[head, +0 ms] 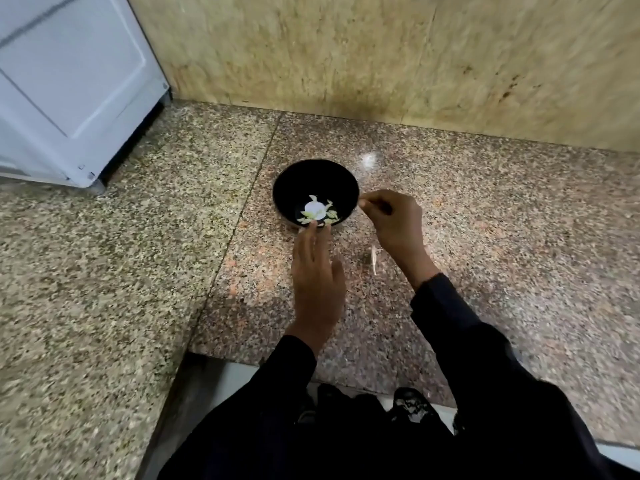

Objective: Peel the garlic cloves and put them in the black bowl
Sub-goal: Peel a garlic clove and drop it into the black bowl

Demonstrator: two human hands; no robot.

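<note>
Now reaching: left hand [317, 275], fingers straight, touching bowl [284, 188] near rim; right hand [394, 220] pinching something small beside bowl's right edge.

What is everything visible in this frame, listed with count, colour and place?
bowl: one, black, on the counter centre, near the wall
garlic pieces: several, pale yellow-green, in the bowl's bottom
peel scrap: one, pale, on the counter below the right hand
counter: one, speckled granite, across the frame
wall: one, beige stone, behind the counter
appliance: one, white, far left
left hand: one, fingers straight, reaching to the bowl's near rim
right hand: one, fingers pinched together right of the bowl; contents unclear
</note>
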